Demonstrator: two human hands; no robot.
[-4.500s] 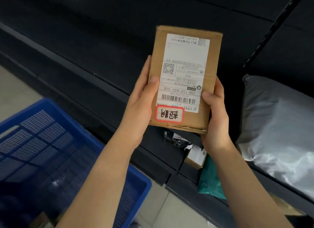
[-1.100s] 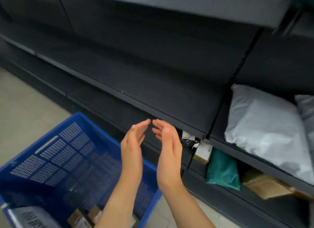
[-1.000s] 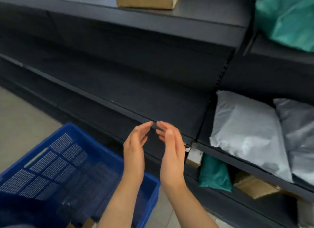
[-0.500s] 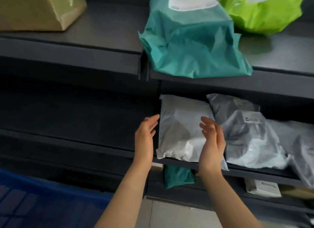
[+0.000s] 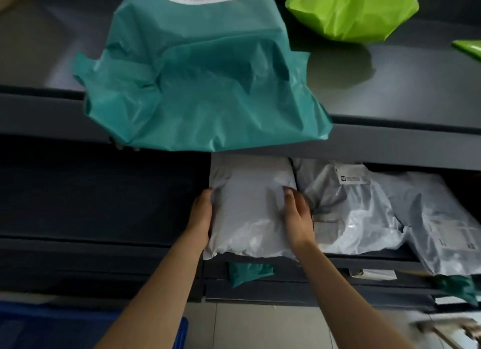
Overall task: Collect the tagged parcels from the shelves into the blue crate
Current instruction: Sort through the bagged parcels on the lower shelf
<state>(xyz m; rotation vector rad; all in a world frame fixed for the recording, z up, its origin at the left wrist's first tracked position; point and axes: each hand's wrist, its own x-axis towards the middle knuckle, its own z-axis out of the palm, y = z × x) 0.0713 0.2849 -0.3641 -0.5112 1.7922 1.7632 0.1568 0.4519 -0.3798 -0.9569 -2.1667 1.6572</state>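
A plain grey poly-bag parcel lies on the middle shelf, its near end hanging over the shelf edge. My left hand presses against its left side, fingers around the edge. My right hand lies on its right side with the fingertips on top. No tag shows on the face I see. A corner of the blue crate is at the bottom left, on the floor.
Two more grey parcels lie to the right on the same shelf. The shelf above carries a large teal bag hanging over its edge and a lime green bag. Teal parcels sit on the shelf below.
The cardboard parcel I held earlier has left my hands. The view swung up and right from the crate, and both hands, apart in the air half a second ago, now lie on the grey parcel.
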